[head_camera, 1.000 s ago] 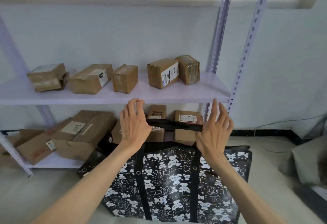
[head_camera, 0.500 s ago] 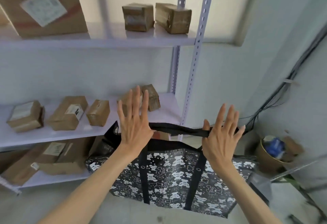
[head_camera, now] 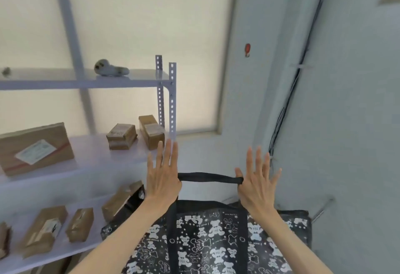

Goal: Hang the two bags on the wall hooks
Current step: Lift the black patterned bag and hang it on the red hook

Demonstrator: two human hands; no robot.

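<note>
Bearing the strap across their palms, left hand and right hand had fingers straight, splayed; bag judged soft, light

Storeroom: shelving, parcels.

Tote bag: black ground, white print of bears and small stars all over. Handle strap: plain black, with black bands down the bag front. Wall hook: red. Wall: pale blue-grey. Cables: black. Shelving rack: pale lavender, upright posts patterned with punched holes. Cardboard boxes: brown, some with white labels. Window pane: frosted cream-white.
</note>
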